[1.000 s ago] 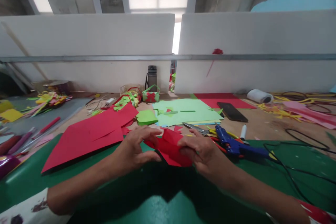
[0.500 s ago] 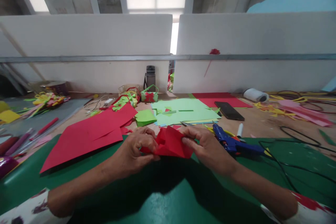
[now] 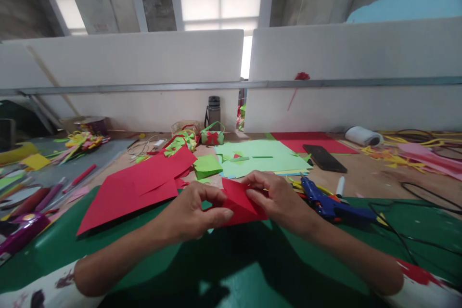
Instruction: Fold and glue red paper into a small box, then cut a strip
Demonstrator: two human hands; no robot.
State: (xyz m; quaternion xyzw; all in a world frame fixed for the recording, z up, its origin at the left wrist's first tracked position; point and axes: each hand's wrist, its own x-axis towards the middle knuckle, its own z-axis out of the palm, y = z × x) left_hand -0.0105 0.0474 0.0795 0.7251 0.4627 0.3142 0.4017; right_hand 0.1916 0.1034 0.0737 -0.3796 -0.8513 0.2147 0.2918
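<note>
A folded piece of red paper (image 3: pixel 241 202) is held between both hands just above the green mat (image 3: pixel 231 269). My left hand (image 3: pixel 193 214) pinches its left side, thumb and fingers closed on the paper. My right hand (image 3: pixel 276 199) grips its right and top edge with curled fingers. Large red sheets (image 3: pixel 137 185) lie to the left of my hands. A blue glue gun (image 3: pixel 330 204) lies just right of my right hand.
Light green sheets (image 3: pixel 260 156) and a black phone (image 3: pixel 324 158) lie beyond the hands. Black cables (image 3: pixel 407 231) trail across the mat at right. A grey bottle (image 3: pixel 213 109) and a small green basket (image 3: pixel 212 135) stand by the white partition. Pens and scraps clutter the left.
The red paper has been folded flatter and tighter between both hands. My hands have drawn closer together, and the view has tilted slightly downward.
</note>
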